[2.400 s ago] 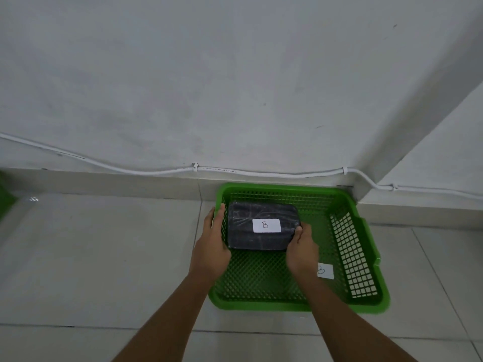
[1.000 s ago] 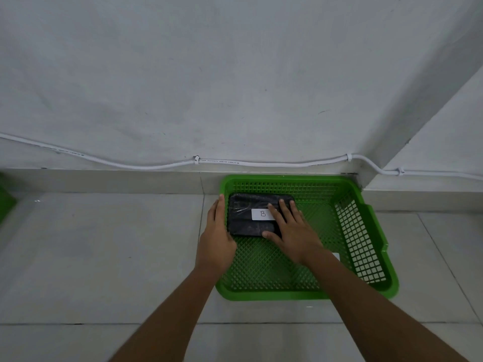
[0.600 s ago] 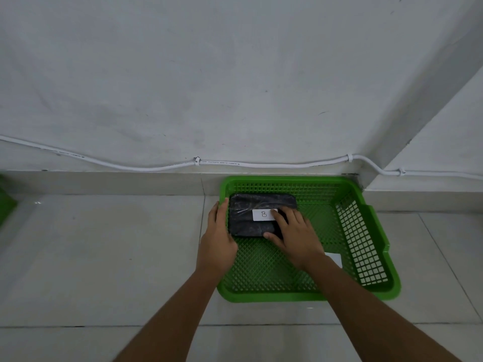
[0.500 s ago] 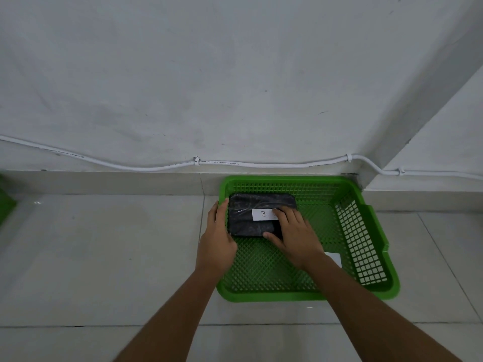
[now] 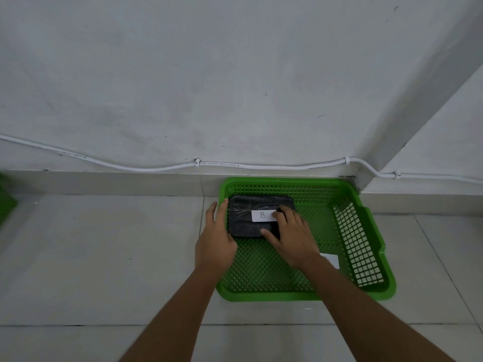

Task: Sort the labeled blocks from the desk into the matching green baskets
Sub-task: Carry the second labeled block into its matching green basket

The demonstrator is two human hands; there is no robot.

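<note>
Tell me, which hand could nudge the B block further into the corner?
The right hand, probably: it lies flat on the black block, while the left hand sits beside it at the green basket wall.

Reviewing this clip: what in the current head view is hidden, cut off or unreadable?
- White label on the basket floor: the right forearm covers most of it; its letter cannot be read.
- Black block: its near right corner sits under the right hand; the B tag's right end is covered by fingers.
- Green object at the left frame edge: cut off, cannot be identified.
- Green basket: its left wall is partly hidden by the left hand.
</note>
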